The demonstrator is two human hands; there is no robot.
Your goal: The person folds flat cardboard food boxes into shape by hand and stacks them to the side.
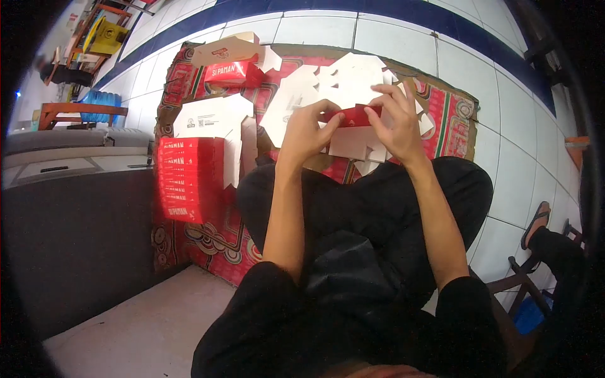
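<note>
Carton point(356, 117), red, held between two hands over the mat's middle.
Left fingers point(332, 120) pinch its left end; the right thumb and forefinger close narrowly on its right, other fingers spread; even thumb pressure would keep folds square. White card sheets point(290, 97) lie beyond, stacked red boxes point(179, 179) left, on a patterned mat point(449, 108) over tiled floor point(403, 34); a person's foot point(539, 217) right.

Stacked cartons point(183, 179) left of the person's legs point(365, 208), on the mat point(217, 249).
</note>
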